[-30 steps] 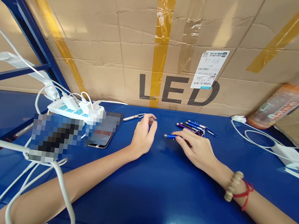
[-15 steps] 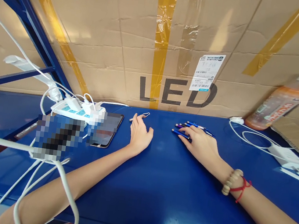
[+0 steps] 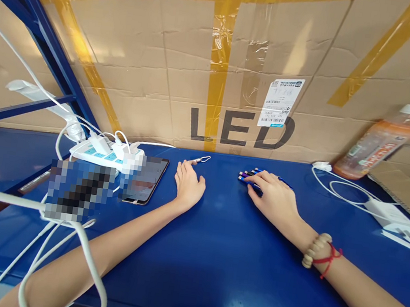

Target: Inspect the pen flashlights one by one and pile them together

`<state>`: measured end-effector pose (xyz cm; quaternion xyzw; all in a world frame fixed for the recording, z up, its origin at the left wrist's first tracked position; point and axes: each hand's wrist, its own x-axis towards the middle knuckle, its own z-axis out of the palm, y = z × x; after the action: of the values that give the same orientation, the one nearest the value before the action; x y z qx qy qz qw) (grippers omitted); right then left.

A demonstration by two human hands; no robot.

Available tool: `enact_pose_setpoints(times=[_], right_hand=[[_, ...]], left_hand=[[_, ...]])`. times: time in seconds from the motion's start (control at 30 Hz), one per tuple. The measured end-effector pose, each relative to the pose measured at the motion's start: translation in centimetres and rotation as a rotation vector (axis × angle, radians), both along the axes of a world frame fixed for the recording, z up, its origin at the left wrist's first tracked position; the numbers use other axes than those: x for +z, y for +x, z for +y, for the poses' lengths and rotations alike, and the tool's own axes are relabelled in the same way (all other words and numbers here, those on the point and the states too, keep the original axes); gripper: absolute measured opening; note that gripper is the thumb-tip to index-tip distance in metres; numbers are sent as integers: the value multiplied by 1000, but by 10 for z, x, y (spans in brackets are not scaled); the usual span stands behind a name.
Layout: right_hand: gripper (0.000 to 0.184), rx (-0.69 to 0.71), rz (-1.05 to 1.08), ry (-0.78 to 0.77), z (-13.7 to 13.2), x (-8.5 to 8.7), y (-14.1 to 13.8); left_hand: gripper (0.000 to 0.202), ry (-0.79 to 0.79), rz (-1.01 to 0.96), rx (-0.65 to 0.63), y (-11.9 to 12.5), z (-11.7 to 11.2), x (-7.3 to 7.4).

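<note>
On the blue shelf (image 3: 209, 256), my left hand (image 3: 189, 187) lies with its fingers stretched forward and the thumb apart. Its fingertips touch or nearly touch a small metal piece with a thin wire loop (image 3: 204, 159); its exact kind is unclear. To the right, my right hand (image 3: 275, 199) curves over a bunch of pens (image 3: 247, 174), blue, purple and dark with silvery ends. The thumb is on the near side of the bunch and the fingers are over the top. Most of the pens' length is hidden beneath the hand.
Left of my left hand lies a phone (image 3: 149, 181), beside a white power strip (image 3: 93, 149) with plugs. White cables (image 3: 93, 260) cross my left forearm. A taped cardboard box (image 3: 175, 68) stands behind. At right are a tilted orange drink bottle (image 3: 376, 144) and a white charger (image 3: 390, 215).
The looped metal piece has shifted right at my left fingertips. Under my right hand the pens are drawn closer together, and less of the nearest one shows.
</note>
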<state>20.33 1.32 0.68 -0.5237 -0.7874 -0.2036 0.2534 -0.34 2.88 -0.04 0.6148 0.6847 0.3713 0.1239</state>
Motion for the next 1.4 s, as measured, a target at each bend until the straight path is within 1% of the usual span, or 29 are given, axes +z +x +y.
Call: enact_pose_setpoints(times=[0.1,0.2,0.27,0.4,0.53,0.7,0.83,0.93,1.0,1.07,1.13,1.2,1.23,1.3,1.4], right_hand=[[21,49,24,-8,-1,1,-2],[20,88,37,-45,-2,1,-4],[20,94,43,-65,-3,2,-4],[19,103,53,-85,-4,2,-5],[20,123,57,-104,-5,3,-5],[20,153,102,-139,-6,3,-7],[19,174,150,-205,-8,3,-8],[19,200,164,-230,-8,3,-9],[23,225,177,-225,-8,3,-10],[33,267,196,-206,-8,3,-11],[41,328,223,-194,-9,3,-13],[40,399,251,-227,-10,3,-16],[37,431,263,-258,-11,2,-17],[31,484,283,-331,-12,2,-19],[29,516,308,-385,-13,2,-20]], left_hand=[[33,-3,14,7,-1,1,0],[35,3,47,-36,-1,2,-1],[33,-14,83,-50,-1,3,-1],[32,-23,158,-30,0,2,0],[31,-35,213,-67,0,2,1],[25,-44,224,-32,-2,3,1],[23,-13,200,-86,-3,3,1],[22,34,140,-164,-2,1,2],[18,101,82,-260,0,-1,3],[13,192,51,-385,2,-5,6],[13,277,68,-547,3,-9,8],[12,346,83,-697,3,-12,8],[11,369,78,-736,3,-14,8],[9,385,54,-764,3,-15,8],[9,344,4,-739,3,-15,8]])
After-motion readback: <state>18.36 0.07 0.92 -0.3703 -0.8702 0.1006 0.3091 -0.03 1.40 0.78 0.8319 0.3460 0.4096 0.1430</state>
